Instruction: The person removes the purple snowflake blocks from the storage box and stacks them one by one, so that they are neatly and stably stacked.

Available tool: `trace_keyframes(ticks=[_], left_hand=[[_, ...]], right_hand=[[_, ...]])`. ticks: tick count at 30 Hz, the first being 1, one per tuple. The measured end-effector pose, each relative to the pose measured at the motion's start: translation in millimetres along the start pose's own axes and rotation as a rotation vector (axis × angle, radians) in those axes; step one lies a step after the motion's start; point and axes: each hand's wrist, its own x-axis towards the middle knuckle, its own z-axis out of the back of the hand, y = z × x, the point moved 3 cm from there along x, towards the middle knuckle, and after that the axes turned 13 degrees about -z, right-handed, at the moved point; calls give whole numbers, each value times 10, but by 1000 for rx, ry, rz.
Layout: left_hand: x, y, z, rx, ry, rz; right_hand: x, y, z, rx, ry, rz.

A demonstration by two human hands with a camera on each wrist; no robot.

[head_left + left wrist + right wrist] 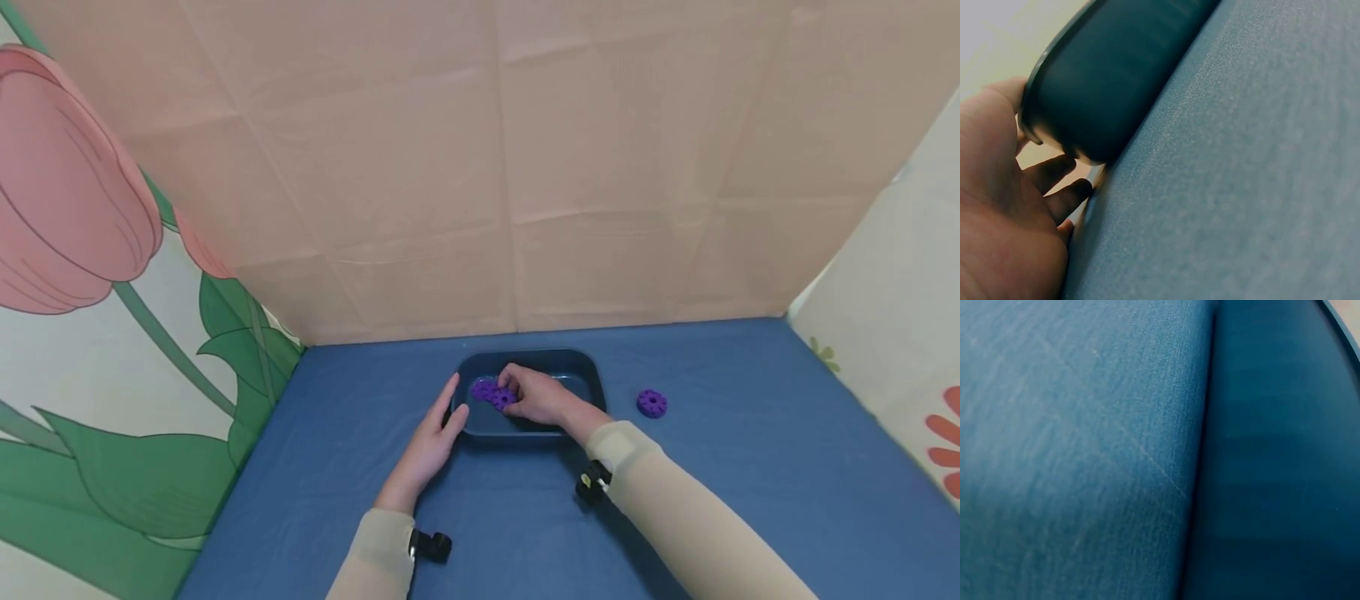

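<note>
A dark blue rectangular tray (528, 439) lies on the blue cloth, and its outer side wall (1104, 81) fills the top of the left wrist view. My left hand (427, 446) rests along its left side, fingers fairly straight, with the thumb at the rim. Inside the tray my right hand (543, 397) pinches a purple notched disc (503, 400) with holes in it. Against that disc, on its left, lies another purple disc (483, 389). The right wrist view shows only cloth and the tray's wall (1272, 456); the right hand is out of it.
A third purple disc (652, 403) lies on the blue cloth (750, 467), right of the tray. A beige sheet (495, 183) hangs behind the table. Flower-printed panels (150, 467) stand at the left and right sides.
</note>
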Motion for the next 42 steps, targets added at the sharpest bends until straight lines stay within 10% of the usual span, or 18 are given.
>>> trace_keyframes(ticks=[42], left_hand=[[-17,-9,-6,13,-20,-1]], right_hand=[[-267,62,232,-5,-97,11]])
